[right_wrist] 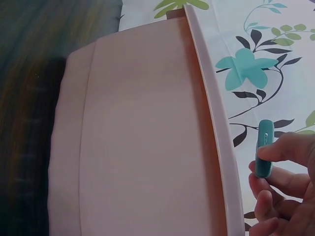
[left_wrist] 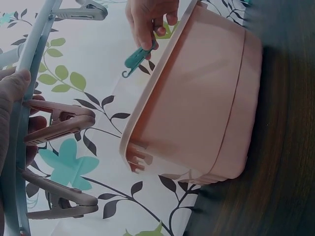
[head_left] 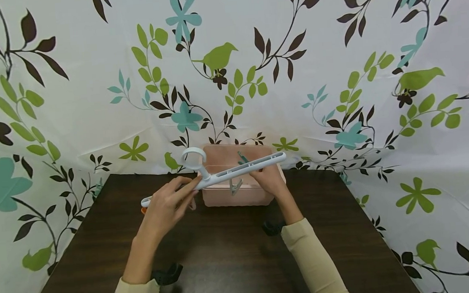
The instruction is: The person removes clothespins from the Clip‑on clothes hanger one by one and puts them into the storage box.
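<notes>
My left hand grips a pale blue clip hanger with a round hook, tilted above the front of a pink plastic bin. Several clothespins hang from the bar; the left wrist view shows a pinkish clothespin and a greyish clothespin near the fingers. Between thumb and fingers, my right hand pinches a teal clothespin with a small hook at one end. That hand is over the bin's opening, partly behind the hanger's right end. The bin's inside is mostly hidden.
The dark wooden table carries the bin at its far side. Behind and beside it hangs a white sheet printed with leaves, flowers and birds. A black wrist mount sticks out by the left sleeve, another black mount by the right.
</notes>
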### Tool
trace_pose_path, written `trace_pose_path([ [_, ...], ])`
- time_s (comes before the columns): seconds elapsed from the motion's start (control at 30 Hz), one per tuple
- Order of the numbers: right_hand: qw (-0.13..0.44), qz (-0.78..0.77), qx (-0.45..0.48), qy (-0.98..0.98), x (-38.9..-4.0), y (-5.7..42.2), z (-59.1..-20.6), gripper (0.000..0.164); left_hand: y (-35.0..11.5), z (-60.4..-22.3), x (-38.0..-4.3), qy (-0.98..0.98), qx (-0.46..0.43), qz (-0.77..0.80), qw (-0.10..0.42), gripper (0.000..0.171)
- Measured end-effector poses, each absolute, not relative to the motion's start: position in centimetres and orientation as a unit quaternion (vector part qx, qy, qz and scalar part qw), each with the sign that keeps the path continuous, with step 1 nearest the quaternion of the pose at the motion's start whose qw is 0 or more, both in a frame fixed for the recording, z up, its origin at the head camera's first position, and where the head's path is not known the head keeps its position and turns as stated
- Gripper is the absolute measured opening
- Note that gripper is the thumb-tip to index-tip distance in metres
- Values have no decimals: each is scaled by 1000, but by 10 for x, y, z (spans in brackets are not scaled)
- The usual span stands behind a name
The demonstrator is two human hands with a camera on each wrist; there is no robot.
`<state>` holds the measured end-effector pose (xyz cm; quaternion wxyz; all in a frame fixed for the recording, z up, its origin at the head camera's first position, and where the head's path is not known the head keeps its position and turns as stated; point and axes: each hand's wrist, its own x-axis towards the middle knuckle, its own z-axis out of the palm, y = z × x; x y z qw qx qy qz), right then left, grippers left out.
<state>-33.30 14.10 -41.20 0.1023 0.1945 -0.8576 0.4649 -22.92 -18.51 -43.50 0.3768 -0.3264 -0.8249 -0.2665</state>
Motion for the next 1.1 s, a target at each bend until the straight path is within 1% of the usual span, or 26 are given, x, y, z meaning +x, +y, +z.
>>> trace_pose_path([
  [0.1,104,466,197,-856,-334,140,-411,56,-185,-435,-229,-827,-324,-266,375,48],
  [0.17,108,462,201,-857,-333,140,-410,47,-185,-435,-229,-827,-325,-263,376,48],
  [0.27,111,448,204,-863,-333,140,-409,29,-184,-436,-230,-826,-327,-262,378,48],
  [0.3,110,445,205,-865,-332,140,-408,27,-183,-436,-230,-824,-327,-262,381,48],
  [0.33,110,445,203,-865,-332,140,-408,26,-183,-437,-230,-823,-327,-262,384,48],
  [0.5,103,456,201,-861,-331,140,-407,36,-182,-438,-232,-816,-329,-258,400,48],
  [0.63,107,464,195,-857,-326,139,-402,43,-182,-438,-232,-817,-327,-254,402,49],
  [0.8,94,515,199,-828,-310,135,-388,32,-184,-436,-229,-823,-325,-270,381,42],
  [0.87,82,547,195,-810,-302,134,-383,29,-184,-434,-228,-826,-321,-278,371,50],
  [1.0,50,592,189,-782,-287,135,-376,29,-185,-433,-227,-827,-317,-280,371,47],
  [1.1,22,616,200,-762,-280,137,-376,35,-185,-433,-227,-827,-317,-278,371,48],
])
